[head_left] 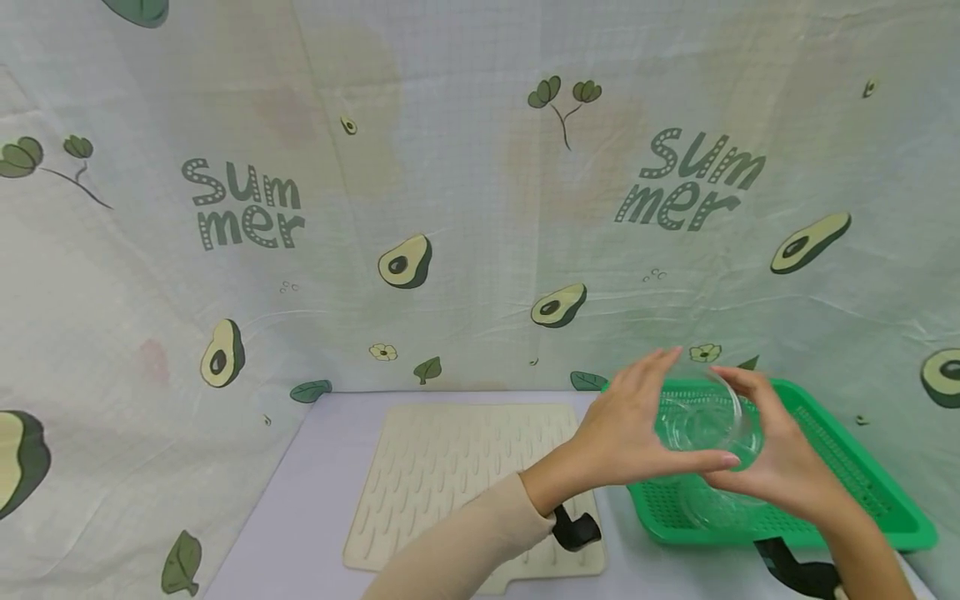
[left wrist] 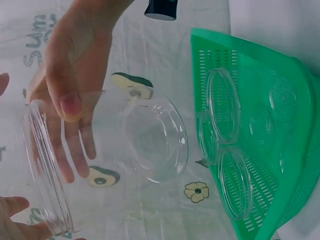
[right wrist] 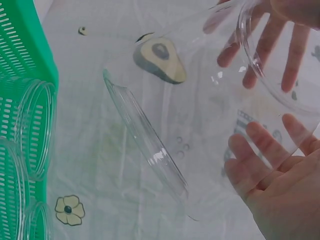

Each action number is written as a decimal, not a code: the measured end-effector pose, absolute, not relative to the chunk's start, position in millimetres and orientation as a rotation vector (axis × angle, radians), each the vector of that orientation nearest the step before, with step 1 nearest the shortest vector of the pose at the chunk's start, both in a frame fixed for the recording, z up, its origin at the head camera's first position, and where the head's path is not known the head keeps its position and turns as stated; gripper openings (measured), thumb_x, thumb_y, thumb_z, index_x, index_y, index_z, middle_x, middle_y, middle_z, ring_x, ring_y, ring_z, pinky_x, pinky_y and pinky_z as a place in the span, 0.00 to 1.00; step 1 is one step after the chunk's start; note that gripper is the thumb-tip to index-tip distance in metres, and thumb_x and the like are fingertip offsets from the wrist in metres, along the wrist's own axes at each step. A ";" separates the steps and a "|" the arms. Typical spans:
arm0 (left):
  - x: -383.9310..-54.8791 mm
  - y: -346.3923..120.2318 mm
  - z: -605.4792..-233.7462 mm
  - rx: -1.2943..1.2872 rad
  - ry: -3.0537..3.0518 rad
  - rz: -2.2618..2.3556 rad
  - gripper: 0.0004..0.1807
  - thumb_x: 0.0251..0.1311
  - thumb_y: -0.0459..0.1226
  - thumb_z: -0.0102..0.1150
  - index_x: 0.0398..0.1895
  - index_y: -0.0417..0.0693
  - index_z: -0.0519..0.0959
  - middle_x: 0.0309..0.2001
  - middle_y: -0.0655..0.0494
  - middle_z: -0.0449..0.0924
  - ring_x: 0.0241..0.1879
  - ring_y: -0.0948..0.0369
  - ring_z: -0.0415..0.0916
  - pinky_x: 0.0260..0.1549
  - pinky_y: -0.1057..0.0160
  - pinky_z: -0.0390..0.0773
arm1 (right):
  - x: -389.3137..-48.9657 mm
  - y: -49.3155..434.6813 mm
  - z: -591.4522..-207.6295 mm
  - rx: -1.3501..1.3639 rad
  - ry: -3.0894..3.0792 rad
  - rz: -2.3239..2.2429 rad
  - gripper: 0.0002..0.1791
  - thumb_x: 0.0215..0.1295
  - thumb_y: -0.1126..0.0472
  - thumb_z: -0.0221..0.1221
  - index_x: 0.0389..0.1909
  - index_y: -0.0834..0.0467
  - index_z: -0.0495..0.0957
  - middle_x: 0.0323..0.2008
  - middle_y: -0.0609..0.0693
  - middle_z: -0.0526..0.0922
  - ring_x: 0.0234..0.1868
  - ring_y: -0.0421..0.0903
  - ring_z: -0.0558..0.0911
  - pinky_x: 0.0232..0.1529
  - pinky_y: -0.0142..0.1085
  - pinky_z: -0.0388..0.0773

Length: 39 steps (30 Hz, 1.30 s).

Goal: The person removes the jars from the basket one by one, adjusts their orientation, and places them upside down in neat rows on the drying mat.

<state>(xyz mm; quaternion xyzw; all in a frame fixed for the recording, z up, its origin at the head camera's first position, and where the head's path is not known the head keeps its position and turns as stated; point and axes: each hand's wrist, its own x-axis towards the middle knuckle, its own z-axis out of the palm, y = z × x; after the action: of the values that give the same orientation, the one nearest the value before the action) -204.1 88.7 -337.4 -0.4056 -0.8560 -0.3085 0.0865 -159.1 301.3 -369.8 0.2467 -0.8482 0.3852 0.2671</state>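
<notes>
A clear, round container (head_left: 703, 427) is held up between both hands, over the green basket. My left hand (head_left: 628, 421) grips its left side, thumb low and fingers spread higher up. My right hand (head_left: 783, 454) holds the right side with thumb and fingers apart around the wall. In the left wrist view, the left fingers show through the transparent wall of the container (left wrist: 155, 140), and its thick rim lies nearer that hand. From the right wrist, the right hand (right wrist: 285, 190) has its fingertips at the wall. Exact contact is hard to tell through the clear material.
Several clear round containers (left wrist: 234, 182) stand in the green perforated basket (head_left: 885, 500) at the right of the white table (head_left: 300, 500). Left of the basket lies a beige ridged mat (head_left: 457, 475). A printed avocado cloth (head_left: 465, 183) hangs behind the table.
</notes>
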 end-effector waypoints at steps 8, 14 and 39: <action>-203.6 97.6 -338.0 -1.168 -2.548 -0.920 0.58 0.50 0.68 0.65 0.79 0.76 0.41 0.75 0.68 0.49 0.69 0.65 0.57 0.46 0.61 0.77 | -161.9 294.9 -370.4 0.673 -2.281 1.019 0.66 0.24 0.81 0.77 0.73 0.63 0.58 0.68 0.43 0.62 0.66 0.31 0.59 0.52 0.20 0.57; -205.4 98.3 -339.7 -1.140 -2.552 -0.908 0.55 0.50 0.68 0.65 0.78 0.76 0.45 0.70 0.66 0.55 0.60 0.66 0.64 0.33 0.71 0.71 | -166.5 292.6 -370.9 0.715 -2.249 0.978 0.63 0.25 0.81 0.75 0.72 0.64 0.60 0.67 0.45 0.63 0.66 0.33 0.59 0.55 0.22 0.57; -216.6 85.8 -336.4 -1.105 -2.478 -0.962 0.49 0.51 0.64 0.68 0.75 0.66 0.58 0.62 0.60 0.66 0.51 0.67 0.68 0.37 0.72 0.72 | -174.0 289.3 -361.3 0.763 -2.242 0.972 0.67 0.23 0.78 0.80 0.73 0.64 0.59 0.68 0.52 0.67 0.71 0.38 0.59 0.62 0.22 0.53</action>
<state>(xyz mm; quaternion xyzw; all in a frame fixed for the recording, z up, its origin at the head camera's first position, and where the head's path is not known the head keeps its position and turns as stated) -216.6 85.8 -336.4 -0.3804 -0.8534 -0.3314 0.1309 -174.0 289.3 -361.3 0.2856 -0.8391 0.3638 0.2865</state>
